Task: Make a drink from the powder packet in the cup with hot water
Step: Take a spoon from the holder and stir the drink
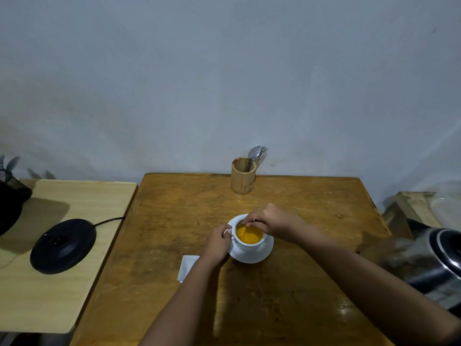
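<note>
Cup (250, 242): white, upright on a white saucer (259, 255) near the middle of the brown desk (174, 233); holds opaque orange liquid
Left hand (217, 243): grip pinched together on the cup's handle; the handle itself mostly covered
Right hand (272, 221): over the cup's far rim, grip clamped on a thin metal spoon (253, 221); spoon bowl sunk in the liquid, not visible
Packet (187, 267): white, flat on the desk just left of the saucer; partly hidden by the left forearm, print not legible
Kettle (429, 265): steel, at the right edge, blurred and cut off
Kettle base (63, 245): black, on the paler side desk (37, 295); cord runs right
Holder (243, 176): wooden, far edge, cutlery inside
</note>
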